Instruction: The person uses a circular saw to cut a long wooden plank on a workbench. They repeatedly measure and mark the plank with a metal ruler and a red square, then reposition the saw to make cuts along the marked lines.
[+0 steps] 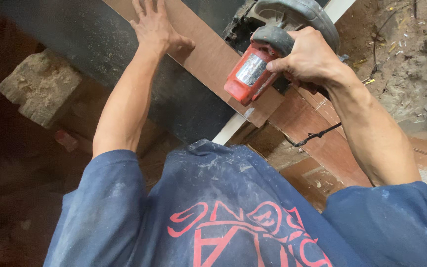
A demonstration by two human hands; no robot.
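1. Left hand (pixel 155 25) lies flat, fingers spread, palm down on the brown board strip (pixel 208 59); it grips nothing, only presses.
2. Right hand (pixel 306 55) is wrapped tight around the grey handle of the red circular saw (pixel 268 54), which sits on the strip's near-right part.
3. Strip's long axis runs diagonally from far left to near right; its near end (pixel 263 111) lies just below the saw body.
4. Left hand is on the far-left stretch of the strip and the saw is on the near-right stretch, so the two are apart along the same axis.
5. Strip rests on a dark sheet (pixel 100 44) with a white edge (pixel 231 129).
6. Black cord (pixel 317 133) trails to the near right over reddish panels (pixel 322 148).
7. Stone block (pixel 40 86) sits left, well apart.
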